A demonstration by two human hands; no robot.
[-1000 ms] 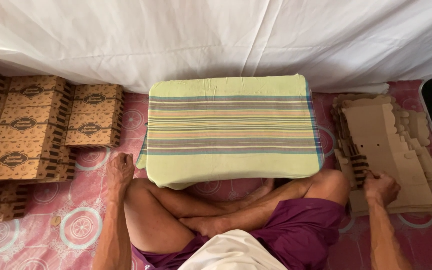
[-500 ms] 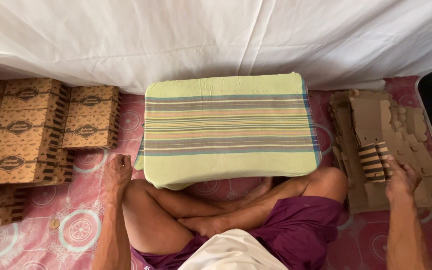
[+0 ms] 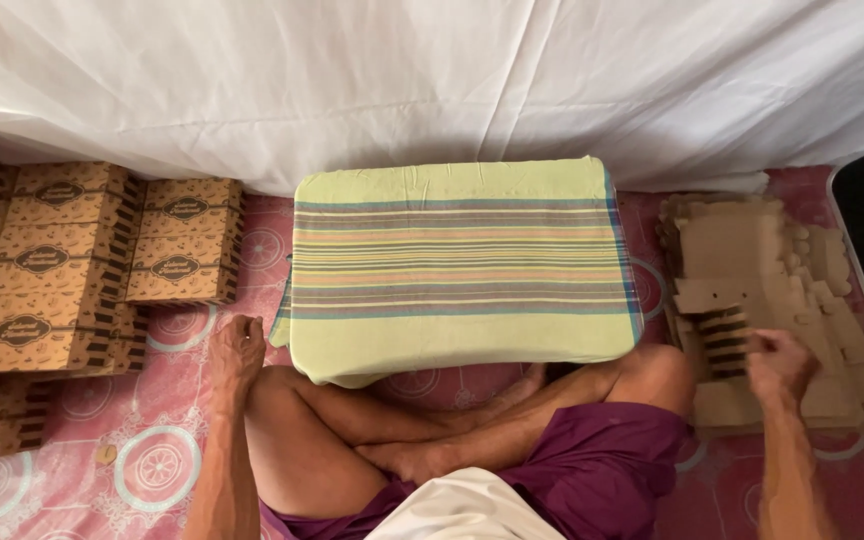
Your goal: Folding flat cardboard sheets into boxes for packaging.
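You're sitting cross-legged in a home turned packing spot: a pink patterned floor mat (image 3: 52,490) under your left hand (image 3: 236,350), a white sheet (image 3: 432,80) hung ahead, folded printed cardboard boxes (image 3: 62,260) stacked beyond it, flat box blanks (image 3: 752,250) at your right hand (image 3: 780,362).

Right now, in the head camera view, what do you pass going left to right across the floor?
Stacked brown printed boxes → left hand resting on the pink patterned mat → striped cloth-covered low table → right hand lifting a flat cardboard blank from the pile of flat blanks.
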